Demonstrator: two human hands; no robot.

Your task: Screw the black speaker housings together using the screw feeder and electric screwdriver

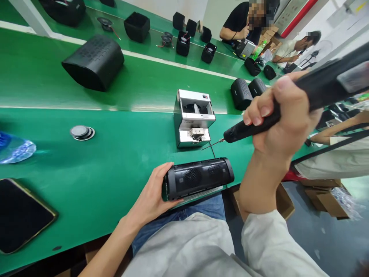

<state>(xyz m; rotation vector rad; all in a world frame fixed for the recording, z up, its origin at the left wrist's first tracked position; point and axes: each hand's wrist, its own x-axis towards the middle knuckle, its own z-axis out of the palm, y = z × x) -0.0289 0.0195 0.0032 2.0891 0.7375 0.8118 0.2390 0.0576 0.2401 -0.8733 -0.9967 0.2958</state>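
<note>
A black speaker [201,174] lies lengthwise at the near edge of the green table. Round its left end my left hand [154,192] is closed, thumb on the near side and fingers on the far side. My right hand [284,111] is wrapped round a black electric screwdriver [253,125], raised above the table. Its thin bit points left and down, close to a silver screw feeder [194,119] that stands behind the speaker. Whether the bit tip carries a screw is too small to tell.
A phone [24,215], a clear plastic bottle [15,148] and small round discs [82,132] lie on the left. Beyond, a green conveyor [150,82] carries a large black speaker housing [95,61] and several smaller ones. People work at the far right; cardboard boxes [328,196] stand on the floor.
</note>
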